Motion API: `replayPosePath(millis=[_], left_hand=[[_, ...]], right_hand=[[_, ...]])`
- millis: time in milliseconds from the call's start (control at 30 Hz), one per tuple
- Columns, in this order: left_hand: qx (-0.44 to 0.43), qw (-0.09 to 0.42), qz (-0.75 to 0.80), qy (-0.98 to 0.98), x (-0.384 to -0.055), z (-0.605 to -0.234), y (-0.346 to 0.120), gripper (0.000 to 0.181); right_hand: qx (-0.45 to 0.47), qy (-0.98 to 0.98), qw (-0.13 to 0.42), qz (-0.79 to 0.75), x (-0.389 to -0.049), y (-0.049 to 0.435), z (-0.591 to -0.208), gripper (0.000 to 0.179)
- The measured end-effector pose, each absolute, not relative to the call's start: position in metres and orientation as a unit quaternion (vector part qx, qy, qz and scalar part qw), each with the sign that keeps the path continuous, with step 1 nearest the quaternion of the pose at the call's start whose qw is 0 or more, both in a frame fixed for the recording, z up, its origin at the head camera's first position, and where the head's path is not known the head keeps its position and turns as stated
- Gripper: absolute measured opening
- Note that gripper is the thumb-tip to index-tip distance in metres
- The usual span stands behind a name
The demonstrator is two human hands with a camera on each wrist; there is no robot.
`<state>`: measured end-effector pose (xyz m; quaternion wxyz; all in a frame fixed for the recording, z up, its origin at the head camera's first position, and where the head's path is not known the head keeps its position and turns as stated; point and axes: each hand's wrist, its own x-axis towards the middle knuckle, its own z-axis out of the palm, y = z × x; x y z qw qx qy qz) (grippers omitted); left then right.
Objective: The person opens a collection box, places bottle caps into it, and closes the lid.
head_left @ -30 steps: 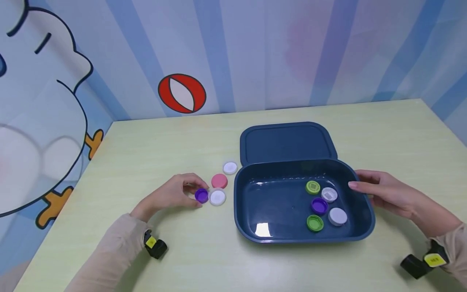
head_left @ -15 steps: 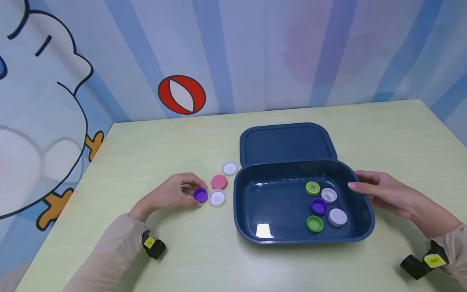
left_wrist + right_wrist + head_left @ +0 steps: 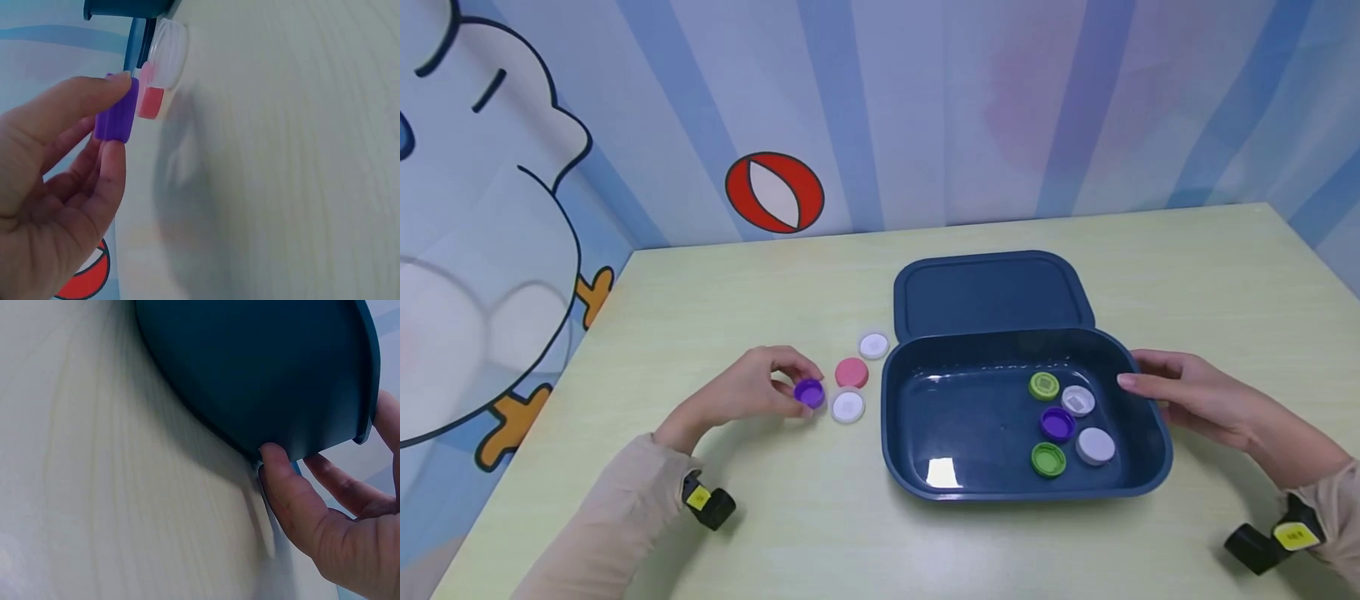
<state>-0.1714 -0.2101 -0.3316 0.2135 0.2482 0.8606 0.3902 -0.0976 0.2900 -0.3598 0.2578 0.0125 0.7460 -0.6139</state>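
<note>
Between thumb and fingers, my left hand (image 3: 748,387) pinches a purple bottle cap (image 3: 809,393), its hollow side facing up in the head view. The left wrist view shows this purple cap (image 3: 117,112) raised over the table. Just right of it lie a white cap (image 3: 847,406), a pink cap (image 3: 852,372) and, farther back, another white cap (image 3: 873,345). My right hand (image 3: 1202,400) grips the right end of a dark blue plastic box (image 3: 955,417), thumb over its rim and fingers outside. Green, white and purple caps (image 3: 1057,424) lie inside, toward its right end.
A dark blue lid (image 3: 992,292) lies flat behind the box. Patterned wall covering (image 3: 910,117) rises along the back and left edges of the pale wooden table (image 3: 737,292).
My left hand has lifted the purple cap a little and drawn it slightly left, away from the white cap beside it. The right hand and the box stay put.
</note>
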Motion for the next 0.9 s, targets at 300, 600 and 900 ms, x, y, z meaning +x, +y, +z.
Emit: replayPosePath(millis=[300,600,900], left_hand=[[0.221,0.204,0.369,0.88,-0.169,-0.32,-0.203,0.035],[0.185,0.207,0.37,0.887,-0.168,-0.305,-0.193,0.035],[0.212,0.212,0.371,0.879,-0.167,-0.291,-0.176,0.034]], right_hand=[[0.017,0.747,0.257,-0.613,-0.097,0.29,-0.36,0.069],[0.016,0.748,0.257,-0.612,-0.097,0.29,-0.36,0.069],[0.015,0.746,0.256,-0.615,-0.097,0.289,-0.359,0.069]])
